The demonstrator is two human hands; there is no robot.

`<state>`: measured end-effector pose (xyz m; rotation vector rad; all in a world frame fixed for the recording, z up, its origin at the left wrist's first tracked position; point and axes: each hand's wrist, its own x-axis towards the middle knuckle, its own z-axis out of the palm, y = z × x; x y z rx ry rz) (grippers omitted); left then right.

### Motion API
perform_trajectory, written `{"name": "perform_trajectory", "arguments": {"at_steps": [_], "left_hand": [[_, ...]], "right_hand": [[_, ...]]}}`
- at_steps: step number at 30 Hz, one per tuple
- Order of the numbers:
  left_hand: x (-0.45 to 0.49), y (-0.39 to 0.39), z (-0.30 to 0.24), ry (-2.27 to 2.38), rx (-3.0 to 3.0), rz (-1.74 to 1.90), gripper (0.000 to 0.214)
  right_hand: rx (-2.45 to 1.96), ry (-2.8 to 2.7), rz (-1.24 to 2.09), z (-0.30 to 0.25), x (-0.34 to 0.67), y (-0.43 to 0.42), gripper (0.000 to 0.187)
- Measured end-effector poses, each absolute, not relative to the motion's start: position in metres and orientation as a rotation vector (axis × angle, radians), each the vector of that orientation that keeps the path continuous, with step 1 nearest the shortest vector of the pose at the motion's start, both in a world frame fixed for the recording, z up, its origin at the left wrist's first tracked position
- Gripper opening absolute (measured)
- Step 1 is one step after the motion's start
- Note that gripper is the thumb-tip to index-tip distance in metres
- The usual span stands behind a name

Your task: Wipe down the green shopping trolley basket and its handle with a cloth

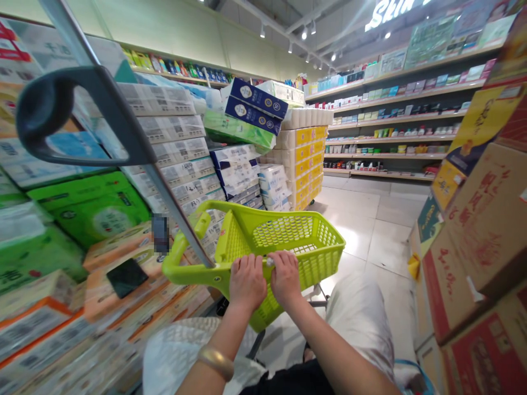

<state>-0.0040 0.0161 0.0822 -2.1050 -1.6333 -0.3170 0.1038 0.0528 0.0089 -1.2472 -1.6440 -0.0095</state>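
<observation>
A lime-green plastic shopping basket (317, 230) on wheels stands in front of me in a store aisle, and nothing shows through its mesh. My left hand (246, 281) and my right hand (285, 277) sit side by side on its near rim, both with fingers curled over the edge. A small white thing pokes out between my right hand's fingers; I cannot make out what it is. A gold bangle (216, 360) is on my left wrist. The basket's long grey pull handle (82, 118) slants up to the upper left, close to the camera.
Stacked packs of tissue and paper rolls (181, 142) fill the left side. A black phone (127, 277) lies on low cartons there. Brown and red cardboard boxes (481, 241) crowd the right. Tiled floor (370, 219) runs ahead toward product shelves (395, 137).
</observation>
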Motion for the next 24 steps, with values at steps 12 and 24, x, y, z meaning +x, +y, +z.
{"name": "perform_trajectory", "arguments": {"at_steps": [12,24], "left_hand": [[-0.010,0.020,0.074,-1.621,-2.121,-0.333,0.028],[-0.004,0.017,0.079,-1.618,-2.105,-0.320,0.033]], "right_hand": [[-1.444,-1.472,-0.129,-0.007,0.163,0.065,0.030],[-1.338,-1.655,-0.057,-0.002,0.158,0.061,0.030]]}}
